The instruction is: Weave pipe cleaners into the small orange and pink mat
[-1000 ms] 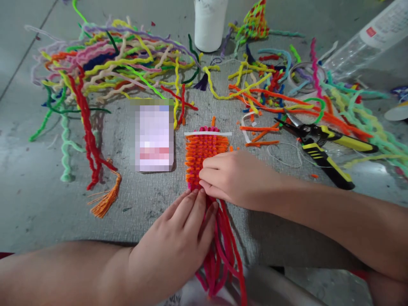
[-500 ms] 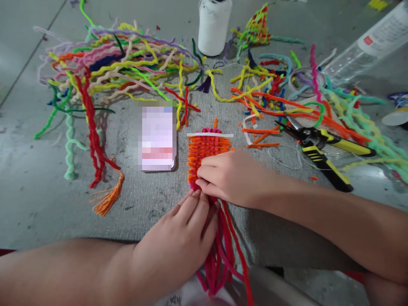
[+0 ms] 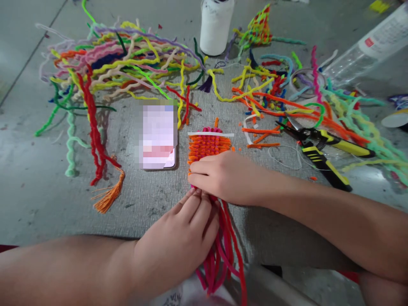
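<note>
A woven piece of orange and pink pipe cleaners (image 3: 208, 146) lies on the grey table, with a thin white strip (image 3: 211, 134) across its top. My right hand (image 3: 223, 176) lies over its lower right part, fingers pressed together on the weave. Just below, my left hand (image 3: 185, 225) is closed on the lower end of the woven piece, fingertips bunched near the right hand's. Loose pink and red stems (image 3: 223, 255) trail from under my left hand toward the table's near edge. What lies beneath both palms is hidden.
A phone (image 3: 158, 136) lies left of the weave. Colourful pipe cleaners (image 3: 124, 63) heap at the upper left. Yellow-black pliers (image 3: 321, 157) and orange stems (image 3: 293, 104) are at the right. A white bottle (image 3: 216, 29) stands at the back; a clear bottle (image 3: 350, 55) lies upper right.
My right hand's fingers have shifted left across the weave, now reaching its left edge. My left hand has barely moved. The loose stems' lower ends have swung slightly left.
</note>
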The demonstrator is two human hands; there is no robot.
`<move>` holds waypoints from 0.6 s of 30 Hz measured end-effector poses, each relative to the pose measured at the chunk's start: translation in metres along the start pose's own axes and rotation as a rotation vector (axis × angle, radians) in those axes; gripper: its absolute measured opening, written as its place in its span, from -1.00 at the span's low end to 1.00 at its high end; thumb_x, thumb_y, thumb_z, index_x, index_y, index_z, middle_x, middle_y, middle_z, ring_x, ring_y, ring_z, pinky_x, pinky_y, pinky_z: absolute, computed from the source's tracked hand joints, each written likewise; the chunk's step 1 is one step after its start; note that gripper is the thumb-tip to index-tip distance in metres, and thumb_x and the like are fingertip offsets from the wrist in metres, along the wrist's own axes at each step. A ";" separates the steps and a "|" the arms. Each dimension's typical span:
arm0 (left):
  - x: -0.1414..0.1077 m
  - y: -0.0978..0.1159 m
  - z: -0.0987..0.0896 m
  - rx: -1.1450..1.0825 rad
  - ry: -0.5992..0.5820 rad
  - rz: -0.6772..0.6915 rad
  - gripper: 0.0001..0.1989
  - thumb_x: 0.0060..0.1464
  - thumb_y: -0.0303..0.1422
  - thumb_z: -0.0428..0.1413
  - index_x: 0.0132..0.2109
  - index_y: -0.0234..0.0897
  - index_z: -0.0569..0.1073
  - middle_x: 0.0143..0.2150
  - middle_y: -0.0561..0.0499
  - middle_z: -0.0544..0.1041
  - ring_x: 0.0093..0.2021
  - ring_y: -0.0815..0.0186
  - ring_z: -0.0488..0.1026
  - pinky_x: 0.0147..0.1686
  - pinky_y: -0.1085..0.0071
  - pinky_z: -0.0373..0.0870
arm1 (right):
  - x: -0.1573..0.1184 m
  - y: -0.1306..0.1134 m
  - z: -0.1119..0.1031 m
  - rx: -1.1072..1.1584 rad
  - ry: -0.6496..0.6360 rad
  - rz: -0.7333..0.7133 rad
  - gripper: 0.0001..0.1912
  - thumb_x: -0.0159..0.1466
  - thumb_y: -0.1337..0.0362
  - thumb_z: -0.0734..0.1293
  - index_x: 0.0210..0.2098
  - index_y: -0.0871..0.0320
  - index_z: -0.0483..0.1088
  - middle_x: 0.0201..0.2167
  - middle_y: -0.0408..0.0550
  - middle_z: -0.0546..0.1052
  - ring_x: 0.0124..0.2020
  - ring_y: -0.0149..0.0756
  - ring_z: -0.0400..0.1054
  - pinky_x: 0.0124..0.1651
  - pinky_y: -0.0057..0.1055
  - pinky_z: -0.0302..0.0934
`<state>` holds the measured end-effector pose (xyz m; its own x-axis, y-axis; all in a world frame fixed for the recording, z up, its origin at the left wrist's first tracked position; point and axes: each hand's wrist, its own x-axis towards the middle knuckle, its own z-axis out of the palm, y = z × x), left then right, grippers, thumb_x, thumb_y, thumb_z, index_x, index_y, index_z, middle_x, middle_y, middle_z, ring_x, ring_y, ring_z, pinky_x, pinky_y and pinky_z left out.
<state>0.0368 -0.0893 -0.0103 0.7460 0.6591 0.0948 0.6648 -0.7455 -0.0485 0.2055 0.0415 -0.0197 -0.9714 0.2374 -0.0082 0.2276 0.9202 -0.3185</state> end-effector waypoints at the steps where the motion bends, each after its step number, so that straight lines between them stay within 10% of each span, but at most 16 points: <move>1: 0.000 0.000 0.000 0.000 0.003 0.000 -0.69 0.30 -0.44 0.04 0.08 -0.42 0.58 0.05 -0.28 0.67 0.02 -0.04 0.63 0.05 0.13 0.56 | 0.001 0.000 -0.001 -0.004 -0.005 0.002 -0.80 0.51 0.44 0.25 -0.21 0.21 0.48 -0.20 -0.03 0.54 -0.29 -0.30 0.25 -0.34 -0.30 -0.17; 18: 0.000 0.000 0.001 -0.007 0.014 -0.009 -0.71 0.31 -0.45 0.05 0.08 -0.43 0.55 0.05 -0.29 0.67 0.03 -0.03 0.63 0.05 0.14 0.53 | 0.000 0.004 -0.004 0.052 -0.018 0.023 -0.78 0.49 0.41 0.27 -0.24 0.19 0.52 -0.26 -0.07 0.50 -0.37 -0.36 0.19 -0.34 -0.30 -0.16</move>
<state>0.0370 -0.0892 -0.0109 0.7396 0.6641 0.1093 0.6709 -0.7405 -0.0402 0.2070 0.0458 -0.0173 -0.9672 0.2520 -0.0326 0.2461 0.8970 -0.3672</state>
